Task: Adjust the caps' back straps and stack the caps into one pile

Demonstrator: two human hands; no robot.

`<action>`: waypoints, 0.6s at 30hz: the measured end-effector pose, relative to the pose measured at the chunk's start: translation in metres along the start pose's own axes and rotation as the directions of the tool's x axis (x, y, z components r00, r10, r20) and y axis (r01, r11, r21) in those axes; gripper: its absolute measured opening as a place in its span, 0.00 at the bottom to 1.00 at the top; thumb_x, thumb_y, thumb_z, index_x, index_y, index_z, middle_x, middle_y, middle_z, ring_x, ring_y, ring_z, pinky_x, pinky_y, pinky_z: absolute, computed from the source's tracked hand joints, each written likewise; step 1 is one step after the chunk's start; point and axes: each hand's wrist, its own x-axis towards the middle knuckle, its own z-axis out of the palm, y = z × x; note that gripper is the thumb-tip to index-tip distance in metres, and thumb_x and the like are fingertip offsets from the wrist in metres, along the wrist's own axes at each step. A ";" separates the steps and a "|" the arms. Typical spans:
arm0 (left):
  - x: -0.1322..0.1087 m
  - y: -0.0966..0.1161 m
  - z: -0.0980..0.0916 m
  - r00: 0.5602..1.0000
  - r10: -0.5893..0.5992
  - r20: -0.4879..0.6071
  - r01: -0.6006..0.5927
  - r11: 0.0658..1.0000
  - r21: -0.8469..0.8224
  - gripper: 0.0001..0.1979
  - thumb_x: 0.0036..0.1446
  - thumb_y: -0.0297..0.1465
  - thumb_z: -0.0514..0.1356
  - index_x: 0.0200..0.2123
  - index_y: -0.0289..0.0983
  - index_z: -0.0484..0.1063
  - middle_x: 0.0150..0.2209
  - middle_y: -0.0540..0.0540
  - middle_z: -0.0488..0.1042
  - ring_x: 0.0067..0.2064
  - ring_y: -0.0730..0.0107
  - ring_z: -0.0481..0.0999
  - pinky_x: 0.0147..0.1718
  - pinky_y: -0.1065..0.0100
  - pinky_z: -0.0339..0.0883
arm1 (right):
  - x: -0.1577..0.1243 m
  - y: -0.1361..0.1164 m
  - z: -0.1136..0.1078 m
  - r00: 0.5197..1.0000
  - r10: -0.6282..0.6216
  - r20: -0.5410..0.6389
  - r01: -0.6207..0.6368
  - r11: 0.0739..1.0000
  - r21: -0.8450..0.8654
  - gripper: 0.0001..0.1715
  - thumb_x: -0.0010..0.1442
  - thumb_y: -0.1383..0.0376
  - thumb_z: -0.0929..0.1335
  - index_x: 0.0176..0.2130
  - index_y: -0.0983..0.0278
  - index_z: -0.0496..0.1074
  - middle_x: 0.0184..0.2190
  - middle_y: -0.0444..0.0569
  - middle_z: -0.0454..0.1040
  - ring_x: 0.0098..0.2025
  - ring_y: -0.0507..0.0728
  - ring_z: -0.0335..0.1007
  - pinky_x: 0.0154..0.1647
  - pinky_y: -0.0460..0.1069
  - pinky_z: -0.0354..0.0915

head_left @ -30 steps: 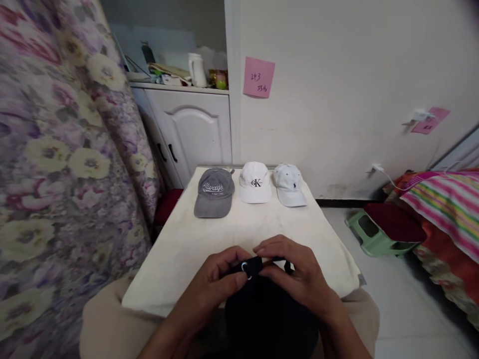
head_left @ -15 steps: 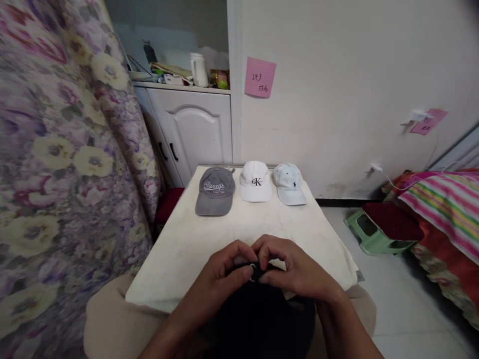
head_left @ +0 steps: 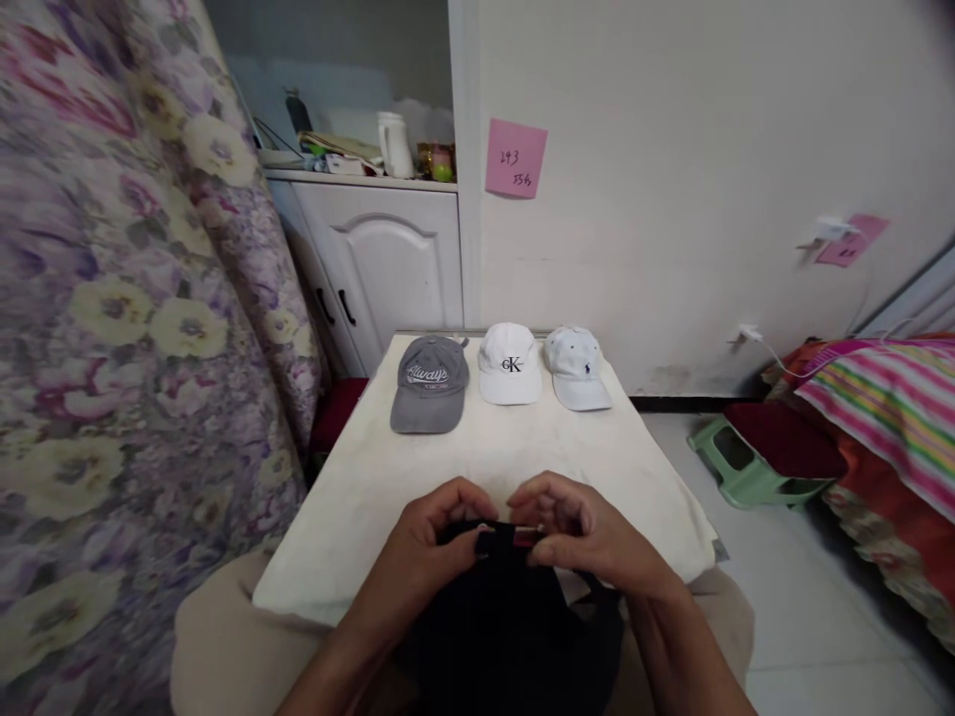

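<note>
A black cap (head_left: 514,636) is close to me, at the near edge of the table, its lower part cut off by the frame. Thumb and fingers of my left hand (head_left: 425,537) pinch the cap's rim at the left end of its strap (head_left: 499,542). On the other side, my right hand (head_left: 593,537) grips the strap's right part, where a thin reddish strip shows. Beyond my hands three caps stand in a row: a grey one (head_left: 431,386), a white one (head_left: 510,364) and a pale blue one (head_left: 578,368).
The caps rest on a table with a cream cloth (head_left: 358,507). A floral curtain (head_left: 149,398) hangs at left, beside a white cabinet (head_left: 395,259). On the right are a green stool (head_left: 727,467) with a dark red top and a bed with striped bedding (head_left: 895,398).
My hands have moved slightly apart along the strap. The ring-shaped metal piece that faced me between them no longer shows clearly; a reddish strip now shows by my right fingers.
</note>
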 end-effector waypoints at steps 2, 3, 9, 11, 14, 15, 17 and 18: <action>0.000 -0.001 -0.003 0.999 0.000 -0.037 0.000 1.000 0.009 0.13 0.54 0.39 0.67 0.34 0.37 0.71 0.26 0.53 0.69 0.27 0.74 0.64 0.27 0.73 0.54 | -0.006 0.003 -0.002 0.998 0.065 -0.006 -0.065 0.998 0.003 0.18 0.54 0.62 0.76 0.43 0.63 0.72 0.33 0.44 0.76 0.32 0.50 0.73 0.33 0.45 0.67; 0.000 -0.001 -0.004 0.999 0.006 -0.036 -0.006 1.000 0.009 0.13 0.53 0.39 0.67 0.34 0.37 0.71 0.27 0.53 0.69 0.27 0.74 0.64 0.27 0.73 0.55 | -0.008 0.004 -0.003 0.997 0.077 -0.010 -0.077 0.997 0.003 0.14 0.56 0.62 0.75 0.41 0.64 0.72 0.31 0.44 0.77 0.30 0.50 0.73 0.32 0.45 0.66; 0.000 0.001 -0.008 0.994 0.014 0.107 -0.028 0.991 0.133 0.11 0.53 0.38 0.66 0.36 0.37 0.75 0.30 0.50 0.72 0.32 0.69 0.67 0.30 0.72 0.56 | -0.006 0.008 -0.001 0.998 0.038 -0.040 -0.038 0.999 -0.021 0.14 0.59 0.57 0.72 0.35 0.66 0.72 0.24 0.42 0.75 0.20 0.46 0.64 0.22 0.42 0.59; -0.001 0.003 -0.007 0.989 -0.019 0.146 -0.006 0.986 0.169 0.10 0.54 0.38 0.65 0.35 0.36 0.76 0.29 0.50 0.72 0.31 0.70 0.65 0.29 0.71 0.55 | -0.003 0.008 0.000 0.999 0.038 -0.020 -0.038 0.999 0.003 0.16 0.59 0.55 0.72 0.35 0.66 0.72 0.23 0.41 0.74 0.18 0.46 0.61 0.20 0.42 0.57; -0.003 0.005 -0.003 0.986 -0.042 0.161 0.016 0.988 0.156 0.11 0.56 0.39 0.63 0.32 0.36 0.76 0.26 0.52 0.69 0.28 0.71 0.62 0.28 0.72 0.53 | -0.001 0.011 0.000 0.998 0.056 0.013 -0.057 0.998 0.025 0.17 0.60 0.54 0.72 0.35 0.66 0.71 0.22 0.40 0.73 0.17 0.45 0.60 0.18 0.41 0.55; -0.004 0.005 -0.001 0.987 -0.029 0.157 0.004 0.988 0.157 0.11 0.56 0.39 0.64 0.31 0.36 0.75 0.26 0.52 0.69 0.28 0.71 0.62 0.28 0.72 0.53 | 0.000 0.012 -0.001 0.998 0.062 0.026 -0.063 0.998 0.026 0.17 0.60 0.54 0.71 0.34 0.66 0.71 0.21 0.40 0.73 0.17 0.45 0.59 0.18 0.41 0.54; -0.004 0.004 0.002 0.988 0.002 0.154 -0.026 0.988 0.154 0.11 0.56 0.39 0.64 0.30 0.36 0.74 0.26 0.51 0.70 0.29 0.71 0.63 0.28 0.72 0.54 | 0.001 0.013 -0.001 0.997 0.065 0.042 -0.066 0.998 0.021 0.17 0.61 0.54 0.71 0.33 0.65 0.70 0.20 0.39 0.71 0.17 0.45 0.58 0.19 0.42 0.54; -0.003 0.003 0.004 0.987 0.009 0.158 -0.031 0.990 0.138 0.12 0.56 0.39 0.64 0.29 0.36 0.73 0.27 0.51 0.70 0.29 0.71 0.63 0.28 0.72 0.54 | 0.001 0.013 -0.001 0.997 0.059 0.040 -0.059 0.998 0.008 0.17 0.61 0.53 0.70 0.33 0.65 0.70 0.20 0.39 0.71 0.17 0.46 0.58 0.19 0.42 0.55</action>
